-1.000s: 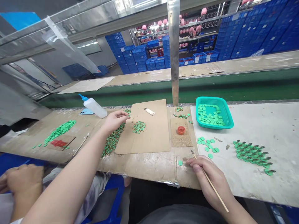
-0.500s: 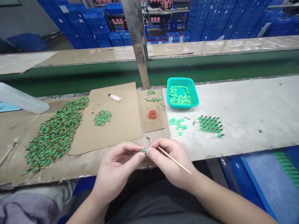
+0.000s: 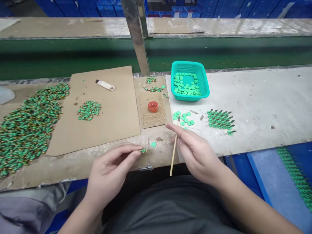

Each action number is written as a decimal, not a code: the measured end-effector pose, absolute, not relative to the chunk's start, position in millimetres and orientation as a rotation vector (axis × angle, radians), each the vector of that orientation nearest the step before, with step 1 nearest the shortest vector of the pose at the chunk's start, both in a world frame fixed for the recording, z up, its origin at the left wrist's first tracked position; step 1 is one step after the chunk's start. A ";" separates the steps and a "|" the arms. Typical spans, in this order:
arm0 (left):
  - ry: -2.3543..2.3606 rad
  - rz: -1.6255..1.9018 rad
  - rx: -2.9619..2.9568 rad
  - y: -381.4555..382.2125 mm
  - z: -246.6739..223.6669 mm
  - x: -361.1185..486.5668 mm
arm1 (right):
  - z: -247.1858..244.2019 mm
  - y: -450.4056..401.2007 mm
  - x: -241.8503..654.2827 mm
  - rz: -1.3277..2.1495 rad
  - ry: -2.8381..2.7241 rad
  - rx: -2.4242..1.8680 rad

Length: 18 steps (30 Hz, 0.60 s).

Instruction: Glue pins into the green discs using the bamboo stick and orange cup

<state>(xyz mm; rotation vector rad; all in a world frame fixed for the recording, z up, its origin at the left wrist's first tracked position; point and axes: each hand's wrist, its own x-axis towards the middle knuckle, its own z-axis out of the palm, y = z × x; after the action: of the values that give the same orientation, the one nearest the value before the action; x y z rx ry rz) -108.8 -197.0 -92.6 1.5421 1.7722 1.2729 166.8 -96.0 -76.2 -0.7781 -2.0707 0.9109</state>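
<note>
Near the table's front edge, my left hand (image 3: 108,172) pinches a small green-and-gold piece (image 3: 143,150) between thumb and fingertips. My right hand (image 3: 197,152) holds a thin wooden brush (image 3: 173,152) upright against its fingers, dark tip pointing away from me. On the table between the two hands lies a single green disc (image 3: 153,144). Beyond it stands a small red cup (image 3: 153,106) on a brown card. Several loose green discs (image 3: 186,120) lie past my right fingertips. To their right are rows of discs with dark upright pieces (image 3: 220,120).
A turquoise basket (image 3: 206,87) holds more green discs. On the left is a large heap of small green-and-gold pieces (image 3: 29,126). A cardboard sheet (image 3: 117,113) carries a smaller pile and a white tube-like object (image 3: 105,85). A metal post (image 3: 137,39) rises behind.
My right hand has moved right, away from the left, with the brush swinging more upright. A green disc now shows on the table between my hands. The view has tipped downward.
</note>
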 end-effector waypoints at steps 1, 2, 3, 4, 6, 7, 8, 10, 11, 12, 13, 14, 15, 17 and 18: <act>1.765 1.232 1.572 -189.5 -93.0 -112.5 | -76.4 -91.3 165.5 0.903 -2.060 -0.779; 1.752 1.195 1.592 -182.1 -93.2 -115.2 | -76.8 -88.3 163.2 0.906 -2.036 -0.778; 1.735 1.155 1.627 -175.0 -93.3 -117.1 | -77.8 -87.0 160.0 0.914 -1.995 -0.779; 1.715 1.116 1.676 -168.6 -93.3 -118.3 | -79.7 -87.2 156.3 0.926 -1.936 -0.773; 1.664 1.061 1.804 -158.7 -94.0 -119.4 | -85.6 -90.1 149.6 0.947 -1.800 -0.749; 1.636 1.048 1.871 -155.5 -94.6 -119.6 | -89.2 -92.0 147.3 0.947 -1.745 -0.745; 1.612 1.045 1.927 -153.5 -95.4 -119.6 | -92.7 -93.6 146.0 0.938 -1.720 -0.744; 1.583 1.055 1.987 -152.3 -97.4 -119.6 | -98.4 -95.4 146.6 0.919 -1.798 -0.764; 1.576 1.057 1.999 -152.6 -98.4 -119.6 | -100.3 -95.5 148.2 0.907 -1.879 -0.787; 1.576 1.050 2.007 -153.3 -99.2 -119.7 | -101.7 -95.3 150.1 0.890 -1.961 -0.808; 1.577 1.042 2.014 -154.0 -100.0 -119.9 | -102.5 -94.9 152.1 0.871 -2.030 -0.824; 1.581 1.033 2.021 -154.4 -100.6 -120.1 | -103.1 -94.5 153.9 0.850 -2.074 -0.836; 1.583 1.023 2.031 -154.6 -101.1 -120.3 | -103.6 -94.3 155.3 0.836 -2.090 -0.847; 1.588 1.003 2.052 -154.3 -101.6 -120.7 | -104.4 -94.4 156.6 0.838 -2.072 -0.862; 1.589 0.993 2.067 -153.9 -101.6 -120.8 | -104.8 -94.6 156.6 0.848 -2.057 -0.866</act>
<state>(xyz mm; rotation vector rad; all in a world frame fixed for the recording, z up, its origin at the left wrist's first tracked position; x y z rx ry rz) -120.8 -153.9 -101.6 2.0669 1.5885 0.9925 156.6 -94.6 -104.8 -0.8664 -2.0575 0.8478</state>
